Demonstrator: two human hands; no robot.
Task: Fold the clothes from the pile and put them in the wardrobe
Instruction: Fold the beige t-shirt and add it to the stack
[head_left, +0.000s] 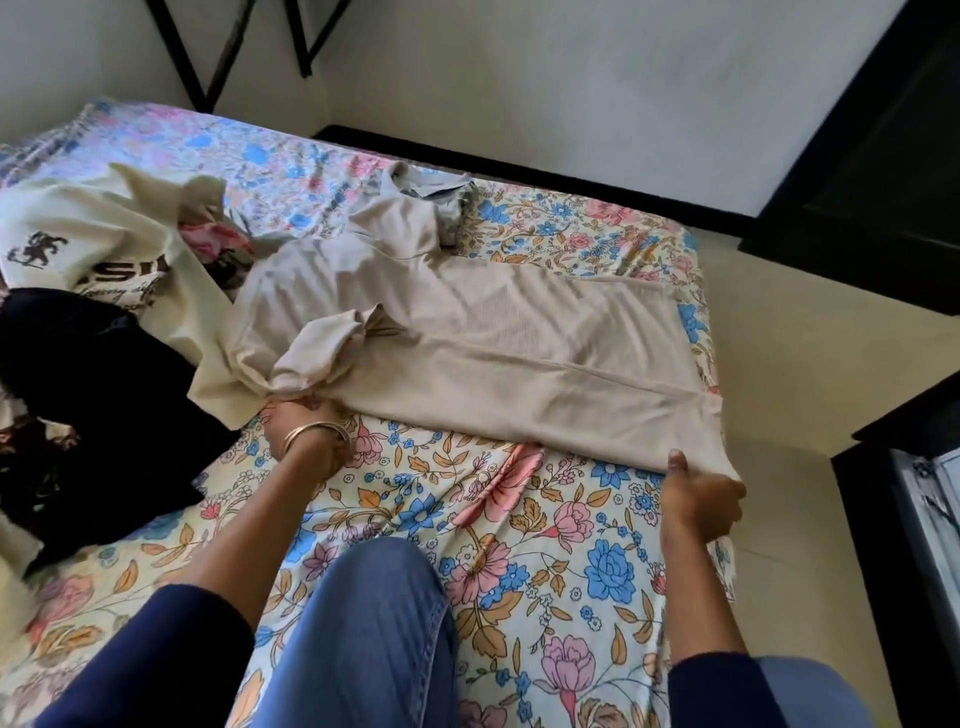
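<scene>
Beige ribbed knit garment (467, 322) lies spread across the floral-printed bedsheet (519, 545). The left hand (304, 421) grips its bunched sleeve end, fingers tucked under the cloth. The right hand (701, 493) pinches the hem corner, thumb up, fingers curled. A cream printed shirt (104, 234) and black garment (78, 374) sit heaped at left.

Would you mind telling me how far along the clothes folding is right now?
Early on. No folded stack is visible. In hand: the beige shirt lies spread on the bed, left hand gripping its near edge, right hand its hem corner. Left: the cream printed top and black garment remain piled.
</scene>
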